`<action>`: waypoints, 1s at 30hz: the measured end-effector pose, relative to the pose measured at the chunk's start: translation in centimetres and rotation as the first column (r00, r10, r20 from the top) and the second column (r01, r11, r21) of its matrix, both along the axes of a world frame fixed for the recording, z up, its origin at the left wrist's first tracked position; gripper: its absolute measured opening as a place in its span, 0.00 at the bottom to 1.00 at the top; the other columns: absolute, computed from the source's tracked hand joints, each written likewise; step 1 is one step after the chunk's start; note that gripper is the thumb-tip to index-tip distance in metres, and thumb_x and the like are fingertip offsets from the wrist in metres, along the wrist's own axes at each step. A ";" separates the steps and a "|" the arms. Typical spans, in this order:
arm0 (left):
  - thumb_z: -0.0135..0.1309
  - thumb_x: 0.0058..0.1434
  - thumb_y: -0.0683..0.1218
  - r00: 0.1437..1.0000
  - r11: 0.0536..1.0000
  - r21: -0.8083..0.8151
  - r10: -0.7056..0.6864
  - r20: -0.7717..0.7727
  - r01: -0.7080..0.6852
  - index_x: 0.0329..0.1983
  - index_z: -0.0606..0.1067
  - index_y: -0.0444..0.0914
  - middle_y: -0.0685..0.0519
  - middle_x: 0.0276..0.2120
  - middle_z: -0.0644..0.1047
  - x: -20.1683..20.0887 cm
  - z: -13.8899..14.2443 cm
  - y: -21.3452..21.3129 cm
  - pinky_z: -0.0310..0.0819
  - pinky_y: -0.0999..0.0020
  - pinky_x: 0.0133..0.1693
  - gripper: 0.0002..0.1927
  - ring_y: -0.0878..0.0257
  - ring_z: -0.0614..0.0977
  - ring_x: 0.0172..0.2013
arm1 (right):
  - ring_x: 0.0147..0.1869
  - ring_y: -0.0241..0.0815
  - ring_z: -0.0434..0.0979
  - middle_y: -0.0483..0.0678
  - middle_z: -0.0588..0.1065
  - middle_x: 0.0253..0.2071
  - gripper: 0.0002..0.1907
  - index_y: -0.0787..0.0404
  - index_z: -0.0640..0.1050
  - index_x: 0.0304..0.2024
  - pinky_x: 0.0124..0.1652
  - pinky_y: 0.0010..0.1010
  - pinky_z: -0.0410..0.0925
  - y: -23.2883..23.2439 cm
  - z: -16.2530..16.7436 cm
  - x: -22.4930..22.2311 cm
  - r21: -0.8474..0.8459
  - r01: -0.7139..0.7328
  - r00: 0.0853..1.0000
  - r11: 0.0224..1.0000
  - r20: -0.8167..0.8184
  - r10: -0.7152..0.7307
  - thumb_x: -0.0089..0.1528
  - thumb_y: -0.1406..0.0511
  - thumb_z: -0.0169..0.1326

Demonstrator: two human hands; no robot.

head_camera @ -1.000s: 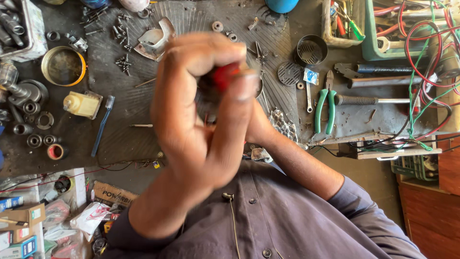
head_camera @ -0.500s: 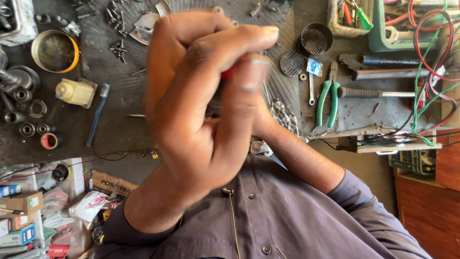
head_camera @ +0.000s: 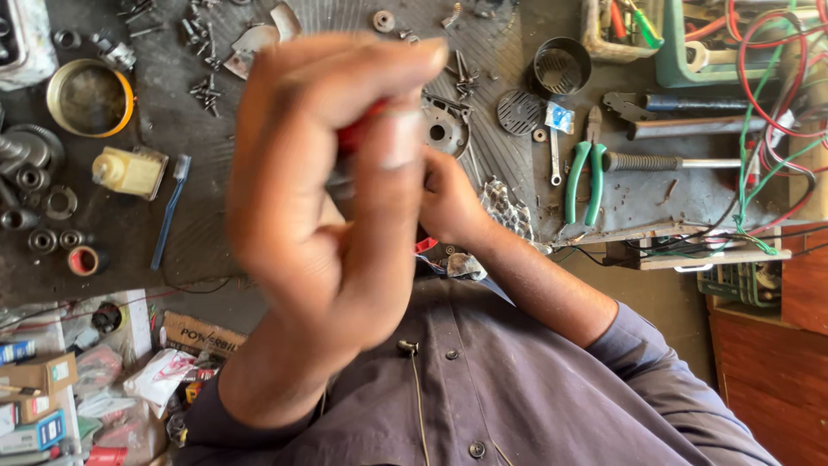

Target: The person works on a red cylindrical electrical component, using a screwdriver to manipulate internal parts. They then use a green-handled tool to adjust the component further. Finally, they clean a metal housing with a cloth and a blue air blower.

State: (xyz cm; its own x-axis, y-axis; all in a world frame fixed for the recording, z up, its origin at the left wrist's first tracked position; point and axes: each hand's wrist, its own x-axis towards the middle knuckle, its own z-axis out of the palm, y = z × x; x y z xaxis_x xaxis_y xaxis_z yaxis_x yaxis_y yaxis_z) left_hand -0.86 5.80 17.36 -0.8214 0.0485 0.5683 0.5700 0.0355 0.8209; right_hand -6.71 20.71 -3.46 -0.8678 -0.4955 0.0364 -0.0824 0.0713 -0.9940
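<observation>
My left hand (head_camera: 328,198) is raised close to the camera, blurred, and fills the middle of the view. It is shut on a red-handled tool (head_camera: 355,134), of which only a bit of red shows between thumb and fingers. My right hand (head_camera: 453,203) lies behind it on the dark workbench (head_camera: 216,250), beside a round metal plate (head_camera: 444,129). Its fingers are hidden by the left hand, so what it grips cannot be seen. My grey-blue shirt (head_camera: 483,388) fills the bottom.
Green-handled pliers (head_camera: 582,177), a small spanner (head_camera: 555,160) and a ribbed tool handle (head_camera: 673,162) lie to the right. Red and green wires (head_camera: 776,103) trail at far right. A yellow-rimmed tin (head_camera: 89,97), yellow bottle (head_camera: 128,171), blue toothbrush (head_camera: 170,211), bearings (head_camera: 43,237) and boxes (head_camera: 39,380) are at left.
My left hand has stayed raised with the red-handled tool and shifted slightly, its fingers now covering more of the red handle. The right hand has stayed on the bench.
</observation>
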 end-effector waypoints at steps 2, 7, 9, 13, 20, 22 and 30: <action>0.43 0.80 0.41 0.996 0.997 0.035 -0.074 0.057 0.072 0.47 0.72 0.30 0.48 0.39 0.78 -0.5 1.7 0.3 0.71 0.71 0.37 0.09 0.65 0.75 0.30 | 0.51 0.37 0.77 0.48 0.80 0.45 0.16 0.66 0.78 0.48 0.51 0.33 0.74 0.3 -1.0 -0.1 0.161 0.035 0.995 0.986 -0.097 -0.019 0.57 0.69 0.60; 0.49 0.68 0.43 0.636 0.589 0.354 -0.771 -0.023 0.727 0.41 0.70 0.31 0.52 0.26 0.76 -3.4 1.8 -2.4 0.75 0.65 0.34 0.08 0.67 0.78 0.25 | 0.55 0.35 0.76 0.50 0.79 0.52 0.23 0.68 0.75 0.57 0.54 0.32 0.72 0.3 -2.3 -0.3 -0.110 -0.011 0.999 0.994 0.028 0.015 0.60 0.66 0.62; 0.48 0.67 0.42 0.860 0.819 0.292 -0.510 -0.021 0.493 0.40 0.71 0.31 0.52 0.27 0.76 -3.1 1.1 -2.3 0.75 0.66 0.33 0.07 0.66 0.78 0.25 | 0.53 0.36 0.78 0.49 0.80 0.51 0.18 0.66 0.77 0.56 0.51 0.32 0.73 -0.3 -1.9 0.0 -0.307 0.157 0.926 0.939 0.376 -0.032 0.66 0.64 0.56; 0.47 0.64 0.40 1.000 0.997 0.073 0.015 -0.003 -0.015 0.37 0.71 0.33 0.51 0.28 0.76 -0.8 1.0 -1.0 0.74 0.67 0.33 0.05 0.64 0.77 0.26 | 0.55 0.33 0.75 0.48 0.79 0.51 0.18 0.67 0.75 0.58 0.54 0.28 0.72 -1.0 0.3 0.4 0.004 0.087 0.996 0.996 0.036 -0.087 0.67 0.65 0.55; 0.45 0.60 0.38 0.452 0.426 0.276 -0.891 -0.038 0.862 0.33 0.72 0.34 0.51 0.30 0.75 -5.2 -0.9 -6.0 0.73 0.69 0.33 0.04 0.61 0.77 0.26 | 0.54 0.33 0.75 0.48 0.79 0.50 0.17 0.66 0.75 0.57 0.53 0.29 0.72 -2.2 2.2 -0.5 -0.063 0.041 0.997 0.997 0.071 -0.037 0.67 0.64 0.54; 0.44 0.62 0.38 0.685 0.672 0.298 -0.724 0.073 0.678 0.34 0.72 0.33 0.50 0.31 0.75 -4.3 -2.4 -6.0 0.74 0.68 0.32 0.05 0.60 0.77 0.26 | 0.53 0.33 0.75 0.48 0.79 0.49 0.17 0.66 0.75 0.57 0.53 0.29 0.72 -2.7 2.6 -0.6 -0.088 0.097 0.990 0.991 0.112 -0.087 0.68 0.64 0.54; 0.47 0.59 0.36 0.816 0.815 -0.063 -0.578 -0.022 0.576 0.31 0.71 0.34 0.49 0.26 0.72 -3.7 -1.4 -5.0 0.71 0.63 0.34 0.02 0.56 0.75 0.27 | 0.52 0.33 0.75 0.48 0.78 0.48 0.16 0.66 0.75 0.55 0.53 0.29 0.72 -2.9 7.6 4.2 -0.277 0.401 0.864 0.873 0.430 -0.260 0.68 0.64 0.53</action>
